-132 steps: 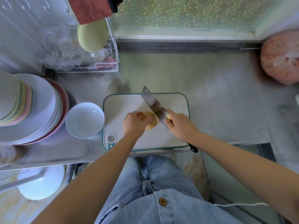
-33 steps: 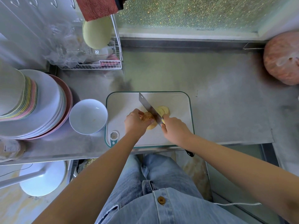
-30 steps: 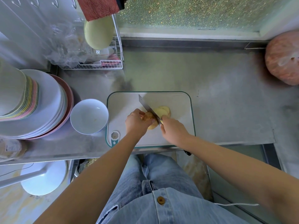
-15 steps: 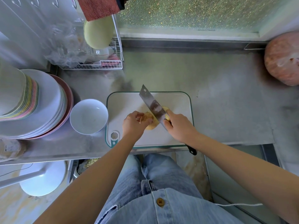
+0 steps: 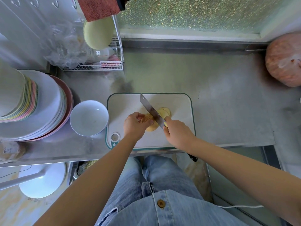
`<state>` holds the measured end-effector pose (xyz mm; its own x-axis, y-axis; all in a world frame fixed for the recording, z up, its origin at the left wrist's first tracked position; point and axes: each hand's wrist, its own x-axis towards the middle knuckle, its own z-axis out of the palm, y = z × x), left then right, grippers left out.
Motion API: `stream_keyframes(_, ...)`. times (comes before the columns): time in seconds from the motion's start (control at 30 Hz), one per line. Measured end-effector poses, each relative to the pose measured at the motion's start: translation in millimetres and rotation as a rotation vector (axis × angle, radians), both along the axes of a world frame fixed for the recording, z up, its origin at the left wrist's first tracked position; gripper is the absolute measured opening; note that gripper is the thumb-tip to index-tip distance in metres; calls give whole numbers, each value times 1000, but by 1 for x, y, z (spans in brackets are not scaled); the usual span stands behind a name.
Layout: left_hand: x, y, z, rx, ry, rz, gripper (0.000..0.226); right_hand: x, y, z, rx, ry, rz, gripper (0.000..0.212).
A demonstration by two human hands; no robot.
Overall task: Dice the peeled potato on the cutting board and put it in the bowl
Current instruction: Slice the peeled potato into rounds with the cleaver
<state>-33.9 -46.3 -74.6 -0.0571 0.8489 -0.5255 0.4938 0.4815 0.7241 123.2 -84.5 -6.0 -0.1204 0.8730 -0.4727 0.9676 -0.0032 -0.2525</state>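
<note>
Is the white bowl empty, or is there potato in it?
Empty. The bowl shows a bare white inside, upright beside the cutting board; the cut slices lie on the board by the knife.

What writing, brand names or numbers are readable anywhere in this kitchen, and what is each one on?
No text here can be read with certainty.
Dark mark on the pale cup inside the white wire rack: too blurred to read.
Label on the brownish jar at the counter's left edge: too blurred to read.
Small mark below the handle hole of the white green-rimmed cutting board: too small to read.
</note>
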Motion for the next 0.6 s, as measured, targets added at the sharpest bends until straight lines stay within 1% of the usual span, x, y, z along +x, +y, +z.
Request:
stream_keyframes(0.37,-1,2,-4,-14,-39,26,41,-5,4,-38,2,22,-35,26)
stream_keyframes(0.5,-2,1,-6,-18,-42,24,38,2,10,-33,-5,77,-63,29)
stream_keyframes(0.6,-2,1,-7,-17,-57,29,35,5,13,-18,41,111,-67,28)
